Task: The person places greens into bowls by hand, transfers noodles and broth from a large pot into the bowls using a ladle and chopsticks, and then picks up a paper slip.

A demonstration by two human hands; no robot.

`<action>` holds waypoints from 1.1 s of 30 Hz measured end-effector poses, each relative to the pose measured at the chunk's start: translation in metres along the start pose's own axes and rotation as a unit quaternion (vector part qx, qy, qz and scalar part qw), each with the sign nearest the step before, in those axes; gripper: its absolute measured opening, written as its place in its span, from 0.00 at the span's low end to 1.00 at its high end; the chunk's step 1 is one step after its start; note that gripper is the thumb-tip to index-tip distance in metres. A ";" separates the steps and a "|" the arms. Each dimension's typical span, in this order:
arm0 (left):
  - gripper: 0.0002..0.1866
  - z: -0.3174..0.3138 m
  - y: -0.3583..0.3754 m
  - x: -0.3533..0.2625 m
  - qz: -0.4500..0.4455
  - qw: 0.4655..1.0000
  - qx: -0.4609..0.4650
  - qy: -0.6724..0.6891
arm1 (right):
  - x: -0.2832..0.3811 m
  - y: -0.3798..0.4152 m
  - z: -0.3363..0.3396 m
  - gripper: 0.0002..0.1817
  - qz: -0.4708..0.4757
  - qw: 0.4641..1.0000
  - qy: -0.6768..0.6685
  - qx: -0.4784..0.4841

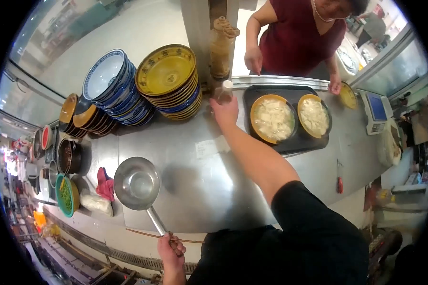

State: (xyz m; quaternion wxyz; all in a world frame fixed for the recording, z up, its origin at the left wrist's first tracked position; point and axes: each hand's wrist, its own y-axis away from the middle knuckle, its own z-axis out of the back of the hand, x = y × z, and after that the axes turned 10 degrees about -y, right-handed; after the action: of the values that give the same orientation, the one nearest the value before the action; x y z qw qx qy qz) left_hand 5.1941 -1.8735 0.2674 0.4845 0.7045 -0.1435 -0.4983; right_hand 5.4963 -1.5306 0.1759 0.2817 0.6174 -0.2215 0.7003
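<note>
My left hand (171,249) is closed around the handle of a large metal ladle (137,184), whose round bowl is over the steel counter (199,190). Long thin chopsticks (145,233) stick out on both sides of the same hand. Stretched across the counter, my right hand (225,114) is wrapped around a small clear bottle (224,94) with a white cap. To the right of that hand is a black tray (290,148). It carries two yellow bowls, a left bowl (274,118) and a right bowl (314,117), both filled with pale food in liquid.
Stacked blue bowls (110,83) and yellow bowls (169,78) stand at the back left. A green basin (65,197), a pot (70,156) and a red cloth (104,184) lie left. A person (302,38) stands behind the counter. At right are a scale (376,113) and a red-handled tool (339,184).
</note>
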 end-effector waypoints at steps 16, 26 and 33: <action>0.06 -0.038 -0.028 0.002 0.020 0.987 0.142 -0.078 | 0.105 -0.075 0.243 0.19 0.293 0.417 0.788 0.346; 0.06 -0.045 -0.002 0.035 0.009 0.992 0.102 -0.072 | 0.127 -0.081 0.237 0.14 0.158 0.563 0.737 0.339; 0.06 -0.061 0.018 0.058 -0.006 0.994 0.088 -0.064 | 0.097 -0.084 0.274 0.14 0.237 0.527 0.712 0.398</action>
State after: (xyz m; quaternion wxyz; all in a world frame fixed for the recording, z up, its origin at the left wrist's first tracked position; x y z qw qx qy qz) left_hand 5.2770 -1.8893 0.2521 0.4069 0.7120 -0.2133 -0.5311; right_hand 5.7472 -1.6368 0.3066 -0.1055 -0.1132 0.2166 0.9639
